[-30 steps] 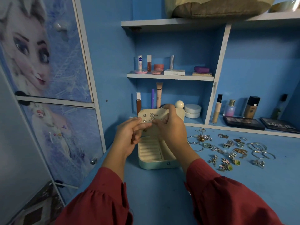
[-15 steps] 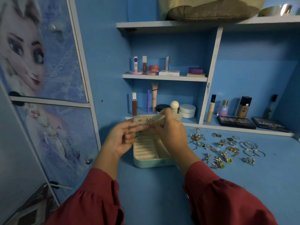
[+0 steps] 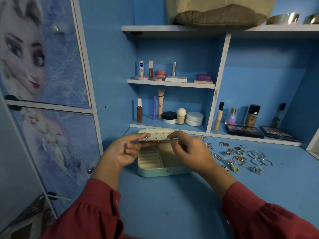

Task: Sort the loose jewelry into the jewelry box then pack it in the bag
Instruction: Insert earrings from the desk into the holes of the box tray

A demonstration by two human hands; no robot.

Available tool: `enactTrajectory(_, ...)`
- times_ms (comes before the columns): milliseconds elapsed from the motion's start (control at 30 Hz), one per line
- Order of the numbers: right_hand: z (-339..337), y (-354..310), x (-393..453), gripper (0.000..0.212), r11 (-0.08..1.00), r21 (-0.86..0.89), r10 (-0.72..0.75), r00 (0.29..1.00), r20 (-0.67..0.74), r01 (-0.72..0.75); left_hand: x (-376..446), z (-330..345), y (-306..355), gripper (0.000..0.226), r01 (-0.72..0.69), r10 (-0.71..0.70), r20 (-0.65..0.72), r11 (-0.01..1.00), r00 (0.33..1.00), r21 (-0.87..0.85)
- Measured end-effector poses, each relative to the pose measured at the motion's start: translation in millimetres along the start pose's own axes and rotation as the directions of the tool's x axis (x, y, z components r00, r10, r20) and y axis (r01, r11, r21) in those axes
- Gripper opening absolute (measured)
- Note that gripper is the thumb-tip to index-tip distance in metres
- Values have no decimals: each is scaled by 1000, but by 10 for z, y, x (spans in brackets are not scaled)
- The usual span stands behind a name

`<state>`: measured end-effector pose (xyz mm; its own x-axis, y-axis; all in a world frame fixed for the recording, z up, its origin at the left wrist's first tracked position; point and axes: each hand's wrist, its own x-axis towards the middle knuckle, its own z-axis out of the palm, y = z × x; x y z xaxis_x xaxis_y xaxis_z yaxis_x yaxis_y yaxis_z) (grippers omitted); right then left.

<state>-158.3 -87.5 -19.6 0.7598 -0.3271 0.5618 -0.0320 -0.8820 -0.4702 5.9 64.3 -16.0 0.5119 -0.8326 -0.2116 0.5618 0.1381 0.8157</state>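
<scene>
- Mint-green rectangular jewelry box (image 3: 164,170) sits open on the blue tabletop (image 3: 172,204), just in front of the shelf unit; cream ribbed ring rolls fill its left part, an open compartment its right.
- Both hands hold a cream padded earring panel (image 3: 160,136) above the rear of the box, tilted nearly flat. It carries a few small studs; whether it is hinged to the lid cannot be told.
- Left hand (image 3: 124,152): thumb and forefinger pinch the panel's left end, the other fingers curled loosely beneath.
- Right hand (image 3: 188,150): fingertips pinch the right end from above.
- Loose jewelry (image 3: 238,157), mixed silver and gold rings, hoops and earrings, lies scattered on the tabletop right of the box, close beside the right wrist. Most is unsorted, so the task looks to be early.
- Tan fabric bag (image 3: 221,12) rests on the top shelf, well apart.
- Step in hand, as judged: settling the panel. Keep it level with even grips so the studs stay seated, and lower it squarely without snagging the ring rolls.
- Risk: the right sleeve sweeping nearby pieces.
</scene>
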Motion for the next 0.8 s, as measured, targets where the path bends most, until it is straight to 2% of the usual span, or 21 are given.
enactTrajectory(100,-105,64,-52,18,987,151,44,996,77,-56,-37,49,-19,20,13,-12,-24,998,1000,68)
enactTrajectory(200,-268,151,-66,19,907,382,175,984,43,-178,-44,53,-45,19,9,-2,-39,983,999,184)
enactTrajectory(300,-475,308,-52,15,851,443,304,952,26,-284,-17,14,-53,17,19,-5,-55,966,998,259)
enactTrajectory(333,-543,364,-50,11,851,412,332,942,55,-324,-6,4,-54,16,22,-4,-63,958,998,284)
enactTrajectory(400,-655,492,-59,9,891,236,357,920,163,-387,4,7,-58,14,25,0,-76,948,997,318)
enactTrajectory(467,-736,589,-76,9,914,13,383,876,292,-404,15,9,-68,14,19,12,-90,942,996,336)
enactTrajectory(533,-782,622,-88,8,907,-120,418,828,374,-404,17,18,-75,13,5,35,-105,935,994,356)
enactTrajectory(700,-818,560,-95,8,876,-281,480,755,446,-391,-2,32,-82,14,-6,52,-114,926,992,376)
enactTrajectory(800,-831,506,-98,8,876,-311,480,721,500,-368,1,32,-76,13,-5,53,-119,929,991,369)
